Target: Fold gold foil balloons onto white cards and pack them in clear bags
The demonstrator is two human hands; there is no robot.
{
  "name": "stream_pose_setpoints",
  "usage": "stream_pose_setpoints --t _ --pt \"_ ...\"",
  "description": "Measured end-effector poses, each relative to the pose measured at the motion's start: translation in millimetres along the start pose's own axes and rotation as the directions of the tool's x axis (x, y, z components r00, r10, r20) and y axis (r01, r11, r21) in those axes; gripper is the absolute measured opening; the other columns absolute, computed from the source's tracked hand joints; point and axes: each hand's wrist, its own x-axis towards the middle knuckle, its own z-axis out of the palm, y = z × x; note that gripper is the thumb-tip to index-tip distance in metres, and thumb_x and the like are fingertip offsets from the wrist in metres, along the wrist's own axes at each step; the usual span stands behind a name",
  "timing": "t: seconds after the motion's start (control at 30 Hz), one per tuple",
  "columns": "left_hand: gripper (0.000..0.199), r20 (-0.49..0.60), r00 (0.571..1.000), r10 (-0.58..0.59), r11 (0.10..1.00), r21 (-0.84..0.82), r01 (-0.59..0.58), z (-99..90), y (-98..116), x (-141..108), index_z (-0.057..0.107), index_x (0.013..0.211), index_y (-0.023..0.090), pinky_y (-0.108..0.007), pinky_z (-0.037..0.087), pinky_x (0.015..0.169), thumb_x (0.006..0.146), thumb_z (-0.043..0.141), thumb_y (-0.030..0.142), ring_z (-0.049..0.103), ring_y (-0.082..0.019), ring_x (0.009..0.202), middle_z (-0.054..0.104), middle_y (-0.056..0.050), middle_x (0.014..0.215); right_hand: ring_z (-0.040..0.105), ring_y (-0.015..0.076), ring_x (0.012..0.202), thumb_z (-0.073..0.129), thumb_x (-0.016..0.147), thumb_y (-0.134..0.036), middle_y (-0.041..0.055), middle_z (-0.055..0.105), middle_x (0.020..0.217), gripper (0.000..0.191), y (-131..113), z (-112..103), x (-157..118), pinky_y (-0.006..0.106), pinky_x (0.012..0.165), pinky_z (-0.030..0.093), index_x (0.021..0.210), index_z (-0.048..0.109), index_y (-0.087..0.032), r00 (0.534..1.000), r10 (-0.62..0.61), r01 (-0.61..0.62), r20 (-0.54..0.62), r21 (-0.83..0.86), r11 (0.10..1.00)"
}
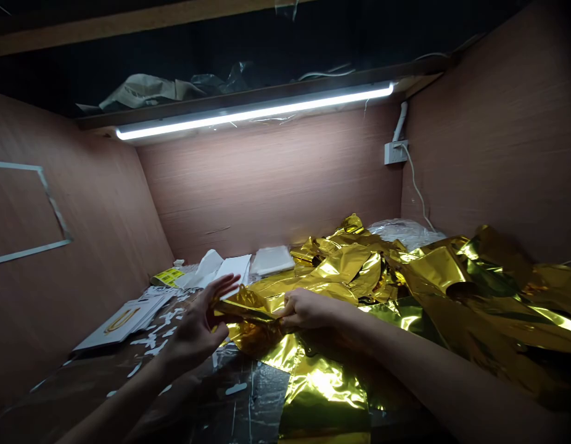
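My right hand is closed on a folded strip of shiny gold foil, which looks like a flat, uninflated foil balloon. At the strip's left end is my left hand, its fingers stretched out and thumb apart. The foil end lies against or just beside that palm; I cannot tell whether they touch. A big crumpled heap of similar gold foil spreads behind and to the right. One wide foil piece hangs toward the near edge below my right hand.
White cards with a gold U shape lie stacked at left. Behind are white sheets, a clear-bag stack and a yellow label sheet. White scraps litter the dark tabletop. Wooden walls enclose it; a lit tube hangs above.
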Motion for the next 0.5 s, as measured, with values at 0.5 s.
stream_pose_setpoints --t 0.5 --pt "0.094 0.306 0.94 -0.153 0.982 -0.062 0.18 -23.8 -45.5 64.3 0.049 0.147 0.025 -0.045 0.057 0.097 0.064 0.092 0.03 0.062 -0.033 0.124 0.042 -0.02 0.16 0.053 0.0109 0.07 0.072 0.091 -0.044 0.0053 0.075 0.096 0.029 -0.1 1.2 0.5 0.022 0.065 0.037 0.109 0.083 -0.023 0.999 0.052 -0.052 -0.002 0.023 0.998"
